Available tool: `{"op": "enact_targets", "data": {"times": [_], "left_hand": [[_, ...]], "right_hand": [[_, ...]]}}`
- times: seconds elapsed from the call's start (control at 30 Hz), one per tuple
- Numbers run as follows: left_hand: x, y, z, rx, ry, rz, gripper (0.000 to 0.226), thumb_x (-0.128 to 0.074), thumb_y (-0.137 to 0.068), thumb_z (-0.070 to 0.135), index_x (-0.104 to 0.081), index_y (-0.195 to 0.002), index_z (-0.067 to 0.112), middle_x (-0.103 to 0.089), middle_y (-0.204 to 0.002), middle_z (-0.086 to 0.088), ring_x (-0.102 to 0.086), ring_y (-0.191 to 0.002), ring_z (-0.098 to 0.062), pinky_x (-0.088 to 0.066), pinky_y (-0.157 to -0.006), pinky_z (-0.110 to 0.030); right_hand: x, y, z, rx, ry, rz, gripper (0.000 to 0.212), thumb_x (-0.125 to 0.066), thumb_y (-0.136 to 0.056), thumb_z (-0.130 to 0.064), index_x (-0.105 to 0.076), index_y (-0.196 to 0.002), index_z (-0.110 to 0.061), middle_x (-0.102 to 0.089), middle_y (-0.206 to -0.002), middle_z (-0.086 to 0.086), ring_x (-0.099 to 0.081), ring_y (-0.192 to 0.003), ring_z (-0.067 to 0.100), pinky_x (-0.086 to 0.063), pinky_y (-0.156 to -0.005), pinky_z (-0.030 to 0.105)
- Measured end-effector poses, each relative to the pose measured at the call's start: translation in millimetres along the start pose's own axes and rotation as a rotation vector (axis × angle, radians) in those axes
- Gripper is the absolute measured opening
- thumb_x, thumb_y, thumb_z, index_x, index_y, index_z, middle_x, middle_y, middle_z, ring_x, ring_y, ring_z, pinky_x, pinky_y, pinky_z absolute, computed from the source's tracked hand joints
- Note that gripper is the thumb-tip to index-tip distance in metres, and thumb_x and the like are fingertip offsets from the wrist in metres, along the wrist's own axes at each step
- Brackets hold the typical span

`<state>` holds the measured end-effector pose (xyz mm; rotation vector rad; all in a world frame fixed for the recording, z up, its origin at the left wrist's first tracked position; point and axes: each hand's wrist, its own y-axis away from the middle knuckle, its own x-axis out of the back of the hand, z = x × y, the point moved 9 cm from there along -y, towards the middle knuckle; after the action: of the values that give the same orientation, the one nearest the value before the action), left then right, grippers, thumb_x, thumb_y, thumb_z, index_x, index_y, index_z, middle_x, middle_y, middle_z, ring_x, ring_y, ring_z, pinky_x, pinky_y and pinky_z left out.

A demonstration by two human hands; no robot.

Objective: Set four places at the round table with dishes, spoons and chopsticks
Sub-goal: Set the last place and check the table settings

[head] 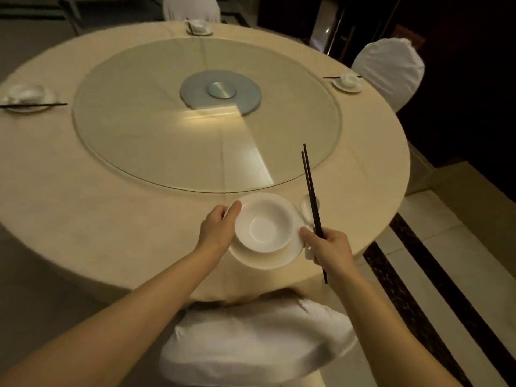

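The far setting is tiny and smeared, can't tell spoon from bowl there. The left setting is blurry too, and its chopsticks run off the left edge. Near side, the spoon is partly behind the dark chopsticks, its handle mostly swallowed by the right hand. The plate is mostly covered by the bowl.

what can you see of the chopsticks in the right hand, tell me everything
The chopsticks are a pair of thin, dark, straight sticks, material unclear. The right hand grips them in their lower half, so they are lifted above the near table edge. They lie close together, tips slightly staggered, pointing away toward the glass turntable; the butt ends stick out below the hand. They pass over the white spoon beside the plate.
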<state>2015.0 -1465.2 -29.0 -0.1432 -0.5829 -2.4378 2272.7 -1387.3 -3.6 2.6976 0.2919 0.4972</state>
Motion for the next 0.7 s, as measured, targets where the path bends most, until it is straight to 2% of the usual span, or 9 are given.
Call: {"op": "enact_targets", "data": {"times": [0.17, 0.33, 0.43, 0.57, 0.7], "left_hand": [[-18.7, -29.0, -30.8, 0.028, -0.09, 0.06, 0.045, -0.047, -0.098, 0.052, -0.063, -0.1, 0.01, -0.065, -0.097, -0.004, -0.058, -0.083, -0.017, -0.044, -0.069, -0.032], [-30.5, -55.7, -63.0, 0.086, -0.194, 0.127, 0.048, -0.045, -0.099, 0.053, -0.065, -0.101, 0.009, -0.066, -0.101, -0.007, -0.062, -0.089, -0.022, -0.046, -0.072, -0.035], [-32.3, -65.3, -75.4, 0.096, -0.227, 0.176, 0.051, -0.045, -0.098, 0.053, -0.066, -0.094, 0.006, -0.066, -0.097, -0.01, -0.062, -0.085, -0.024, -0.044, -0.067, -0.034], [-29.8, -74.6, -82.9, 0.099, -0.274, 0.232, 0.053, -0.044, -0.098, 0.054, -0.059, -0.076, 0.009, -0.062, -0.082, -0.009, -0.058, -0.077, -0.026, -0.042, -0.067, -0.036], [-27.9, -80.3, -83.0, 0.082, -0.329, 0.263, 0.053, -0.043, -0.097, 0.055, -0.05, -0.063, 0.016, -0.055, -0.072, -0.006, -0.053, -0.069, -0.025, -0.038, -0.064, -0.035]], "right_hand": [[-14.9, -60.6, 27.4, -0.003, 0.076, -0.077, 0.03, -0.069, -0.09, -0.023, -0.06, -0.066, -0.007, -0.053, -0.053, 0.006, -0.04, -0.042, 0.009, -0.034, -0.05, 0.025], [-31.9, -103.6, 57.6, -0.018, 0.135, -0.119, 0.033, -0.07, -0.089, -0.025, -0.059, -0.063, -0.009, -0.055, -0.056, 0.006, -0.043, -0.048, 0.016, -0.037, -0.054, 0.031], [-41.5, -122.2, 67.6, 0.007, 0.181, -0.13, 0.03, -0.07, -0.089, -0.027, -0.064, -0.066, -0.01, -0.059, -0.059, 0.003, -0.051, -0.054, 0.018, -0.042, -0.057, 0.034], [-52.5, -142.6, 71.4, 0.042, 0.228, -0.163, 0.03, -0.07, -0.088, -0.03, -0.068, -0.071, -0.006, -0.066, -0.061, 0.006, -0.062, -0.062, 0.023, -0.056, -0.069, 0.046], [-59.8, -155.9, 70.1, 0.073, 0.272, -0.198, 0.032, -0.069, -0.087, -0.033, -0.07, -0.078, -0.003, -0.07, -0.067, 0.012, -0.067, -0.07, 0.033, -0.056, -0.075, 0.052]]}}
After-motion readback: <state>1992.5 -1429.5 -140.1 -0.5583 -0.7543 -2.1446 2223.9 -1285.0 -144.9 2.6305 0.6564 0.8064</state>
